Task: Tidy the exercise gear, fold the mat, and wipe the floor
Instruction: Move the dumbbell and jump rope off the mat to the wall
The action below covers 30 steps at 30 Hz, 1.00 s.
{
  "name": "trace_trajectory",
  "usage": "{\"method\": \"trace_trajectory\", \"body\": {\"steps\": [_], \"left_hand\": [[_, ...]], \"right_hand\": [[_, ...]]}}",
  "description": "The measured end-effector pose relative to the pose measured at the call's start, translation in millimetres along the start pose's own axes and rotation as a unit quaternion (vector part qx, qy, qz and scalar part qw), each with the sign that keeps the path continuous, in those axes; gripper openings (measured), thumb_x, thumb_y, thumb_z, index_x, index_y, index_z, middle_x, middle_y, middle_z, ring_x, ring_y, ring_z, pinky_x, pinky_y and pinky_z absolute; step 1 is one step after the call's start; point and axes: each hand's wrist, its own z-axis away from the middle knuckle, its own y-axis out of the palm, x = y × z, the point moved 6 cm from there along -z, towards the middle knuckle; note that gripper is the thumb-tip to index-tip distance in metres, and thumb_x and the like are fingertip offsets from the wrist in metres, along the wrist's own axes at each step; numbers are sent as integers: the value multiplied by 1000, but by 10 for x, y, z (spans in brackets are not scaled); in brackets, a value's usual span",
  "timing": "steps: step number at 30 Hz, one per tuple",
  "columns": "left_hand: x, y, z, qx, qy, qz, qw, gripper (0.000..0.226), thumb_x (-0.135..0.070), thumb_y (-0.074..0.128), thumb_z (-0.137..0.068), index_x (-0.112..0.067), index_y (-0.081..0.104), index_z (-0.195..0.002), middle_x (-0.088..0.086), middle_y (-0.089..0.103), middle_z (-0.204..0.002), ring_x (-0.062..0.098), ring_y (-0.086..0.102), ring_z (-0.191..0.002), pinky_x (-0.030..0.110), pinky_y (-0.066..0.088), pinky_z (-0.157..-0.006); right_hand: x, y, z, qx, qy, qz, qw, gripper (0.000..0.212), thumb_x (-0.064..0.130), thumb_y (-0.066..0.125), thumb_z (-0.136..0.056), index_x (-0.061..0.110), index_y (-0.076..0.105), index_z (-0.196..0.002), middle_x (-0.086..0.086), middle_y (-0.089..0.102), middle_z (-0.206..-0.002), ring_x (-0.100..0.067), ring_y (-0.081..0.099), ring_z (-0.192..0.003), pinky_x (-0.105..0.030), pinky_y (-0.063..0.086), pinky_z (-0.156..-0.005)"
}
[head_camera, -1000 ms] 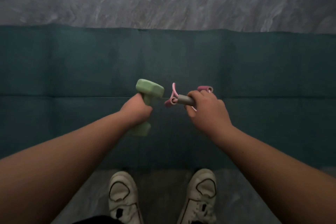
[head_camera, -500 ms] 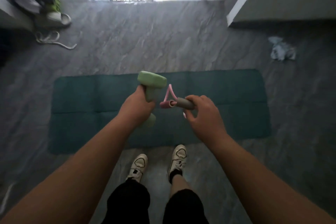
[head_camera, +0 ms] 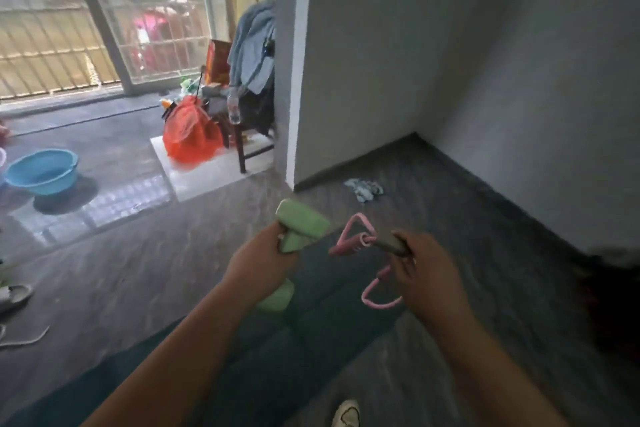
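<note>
My left hand [head_camera: 258,265] grips the handle of a pale green dumbbell [head_camera: 301,224], held upright in front of me. My right hand [head_camera: 427,270] grips the grey foam handle of a pink resistance band [head_camera: 353,236], whose loops stick out above and below my fist. Both hands are raised over the dark teal mat [head_camera: 294,350], which lies flat on the grey floor below my arms. A crumpled light cloth [head_camera: 363,188] lies on the floor near the wall corner.
A white wall corner [head_camera: 294,87] stands ahead, with grey walls to the right. A blue basin [head_camera: 41,172], an orange bag [head_camera: 190,137] and a chair [head_camera: 249,135] piled with clothes sit near the barred window. A sandal [head_camera: 14,295] lies at left.
The view has risen from looking straight down at the mat and my shoes to looking ahead into the room. Both hands keep their grips and have lifted with the gear.
</note>
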Motion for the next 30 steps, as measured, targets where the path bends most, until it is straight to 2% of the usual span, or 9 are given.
{"method": "trace_trajectory", "body": {"steps": [2, 5, 8, 12, 17, 22, 30], "left_hand": [[-389, 242, -33, 22, 38, -11, 999, 29, -30, 63, -85, -34, 58, -113, -8, 68, -89, 16, 65, -81, 40, 55, -79], [-988, 709, -12, 47, 81, -34, 995, 29, -33, 62, -84, -35, 55, -113, -9, 67, -89, 16, 65, -80, 39, 55, -76], [-1644, 1255, 48, 68, 141, -52, 986, 26, -35, 62, -82, -34, 55, -107, -12, 64, -86, 15, 64, -79, 35, 52, -70], [-2531, 2101, 87, 120, 207, -62, 969, 29, -39, 66, -78, -33, 58, -105, -9, 67, -88, 18, 65, -83, 34, 50, -71], [-3536, 3283, 84, 155, 237, -47, 958, 31, -38, 69, -72, -30, 61, -101, -9, 66, -83, 16, 66, -79, 40, 55, -74], [-4470, 4286, 61, 174, 254, -32, 951, 36, -35, 73, -78, -24, 62, -111, -5, 62, -92, 18, 59, -82, 30, 42, -70], [-5320, 5047, -532, 143, 245, -47, 958, 33, -35, 74, -79, -21, 61, -106, -3, 60, -87, 19, 58, -79, 30, 38, -68]], "right_hand": [[-285, -298, 196, -13, 48, 27, 998, 33, 18, 68, -83, 22, 67, -116, 2, 64, -107, -21, 64, -94, -28, 46, -84], [-703, -731, 461, -36, 119, 48, 991, 31, 30, 67, -88, 29, 65, -118, 8, 60, -108, -15, 60, -99, -25, 41, -78], [-1148, -1191, 723, -73, 156, 47, 984, 28, 32, 68, -89, 27, 65, -116, 9, 57, -103, -15, 58, -96, -23, 36, -75], [-1884, -1817, 1049, -109, 212, 35, 971, 28, 31, 66, -89, 29, 65, -117, 13, 54, -101, -10, 57, -93, -28, 44, -78], [-2886, -2652, 1273, -137, 224, 58, 963, 27, 34, 67, -88, 31, 64, -115, 14, 52, -98, -10, 57, -90, -30, 47, -77], [-3812, -3515, 1296, -149, 237, 59, 958, 24, 34, 66, -89, 32, 63, -113, 16, 50, -94, -4, 51, -83, -26, 44, -73], [-4889, -4215, 666, -161, 229, 45, 959, 25, 33, 66, -89, 32, 63, -114, 15, 51, -94, -2, 52, -83, -30, 47, -75]]}}
